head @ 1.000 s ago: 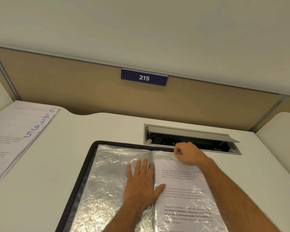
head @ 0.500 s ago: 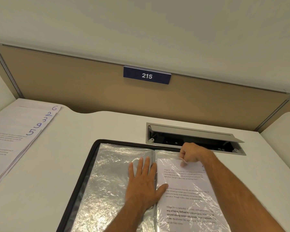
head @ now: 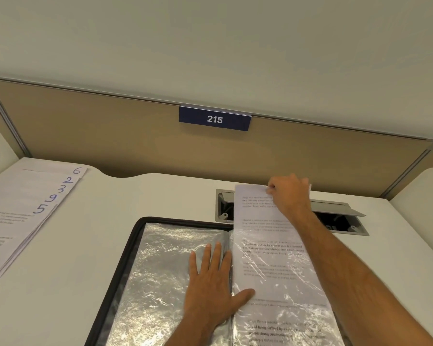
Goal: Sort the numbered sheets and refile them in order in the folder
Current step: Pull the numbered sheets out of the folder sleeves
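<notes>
Step in hand: a sheet is being extracted from its sleeve, judging by the layout. Sorting is not finished and refiling is not yet started.

Nearest, at the near edge of the desk (head: 90, 250), the folder (head: 135, 245) lies open. The left hand (head: 214, 278) is laid flat on the left-hand empty sleeve (head: 160, 270) right at the spine, fingers spread and extended, thumb across onto the right-hand page. The folder is pinned by it.

On the right-hand page, a printed sheet (head: 268, 245) is seen part-way out of the clear sleeve (head: 293, 320): lower part is under crinkled plastic, upper part projects past the folder's far edge and overlaps the open cable hatch (head: 345, 221) set in the desk.

The right hand (head: 289, 196) is closed in a pinch on the sheet's top edge, near the far edge of the desk. Its number is not readable from here.

At the far left corner of the desk, a fanned stack of sheets (head: 23, 208) is laid out, well apart from the folder. Handwritten corner numbers 6, 2, 3, 9, 5 are visible, out of order.

Next move, as judged: pull to be continued straight along the sleeve axis until the bottom edge clears, left-hand pressure to be held. Skewed pull risks creasing or snagging in the plastic. Sheet then to be added to the stack.
</notes>
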`<state>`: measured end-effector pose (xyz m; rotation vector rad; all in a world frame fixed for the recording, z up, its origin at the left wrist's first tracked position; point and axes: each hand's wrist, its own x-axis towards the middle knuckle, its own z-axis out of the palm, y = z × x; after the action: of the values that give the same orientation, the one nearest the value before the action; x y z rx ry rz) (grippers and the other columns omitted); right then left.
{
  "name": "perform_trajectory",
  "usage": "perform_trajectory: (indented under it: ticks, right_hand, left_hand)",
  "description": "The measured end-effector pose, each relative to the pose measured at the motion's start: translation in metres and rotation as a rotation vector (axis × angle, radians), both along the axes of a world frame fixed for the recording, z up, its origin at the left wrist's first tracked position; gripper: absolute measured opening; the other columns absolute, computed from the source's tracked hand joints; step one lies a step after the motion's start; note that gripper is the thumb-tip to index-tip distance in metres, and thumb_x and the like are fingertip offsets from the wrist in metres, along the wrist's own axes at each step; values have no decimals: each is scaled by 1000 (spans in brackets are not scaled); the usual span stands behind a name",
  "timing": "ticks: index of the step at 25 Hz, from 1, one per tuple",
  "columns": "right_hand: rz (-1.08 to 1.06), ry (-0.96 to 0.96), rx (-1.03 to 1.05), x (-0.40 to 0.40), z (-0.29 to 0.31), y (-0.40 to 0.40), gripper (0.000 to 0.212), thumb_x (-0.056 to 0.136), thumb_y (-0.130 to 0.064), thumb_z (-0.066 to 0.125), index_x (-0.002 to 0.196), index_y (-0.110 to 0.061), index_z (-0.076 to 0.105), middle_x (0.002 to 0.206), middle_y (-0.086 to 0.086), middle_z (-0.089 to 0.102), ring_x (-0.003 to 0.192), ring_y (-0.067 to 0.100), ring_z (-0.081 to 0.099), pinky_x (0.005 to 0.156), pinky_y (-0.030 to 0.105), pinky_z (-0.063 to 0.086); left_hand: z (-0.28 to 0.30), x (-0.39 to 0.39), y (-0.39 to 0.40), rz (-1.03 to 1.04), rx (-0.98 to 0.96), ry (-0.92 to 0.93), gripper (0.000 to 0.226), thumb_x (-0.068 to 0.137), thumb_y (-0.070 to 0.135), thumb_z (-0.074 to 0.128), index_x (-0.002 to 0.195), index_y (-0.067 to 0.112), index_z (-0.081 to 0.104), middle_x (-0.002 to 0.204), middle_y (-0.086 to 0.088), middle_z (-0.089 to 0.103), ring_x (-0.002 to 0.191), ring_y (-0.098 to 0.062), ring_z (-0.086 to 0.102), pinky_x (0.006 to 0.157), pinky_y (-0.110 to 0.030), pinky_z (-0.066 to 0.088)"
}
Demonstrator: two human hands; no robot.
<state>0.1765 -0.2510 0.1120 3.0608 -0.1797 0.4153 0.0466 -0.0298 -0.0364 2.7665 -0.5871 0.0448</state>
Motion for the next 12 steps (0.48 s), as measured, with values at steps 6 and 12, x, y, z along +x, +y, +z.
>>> perform_trajectory:
  ticks: [6,12]
  right_hand:
    - [67,-205,-94,11,43,-10,18,97,-34,60,98,-20,70,98,1,71,99,24,55,89,43,32]
    - [107,-328,-77,17,89,-7,16,96,-31,63,97,-18,71,100,1,72,101,27,57,91,45,31]
  left_hand:
    - [-3,-1,0,21,4,-38,101,79,92,35,138,14,60,149,-13,48,137,-36,47,105,-63,22]
    - [-2,0,0,23,21,-36,102,77,93,37,135,14,63,145,-12,54,132,-36,52,103,-63,23]
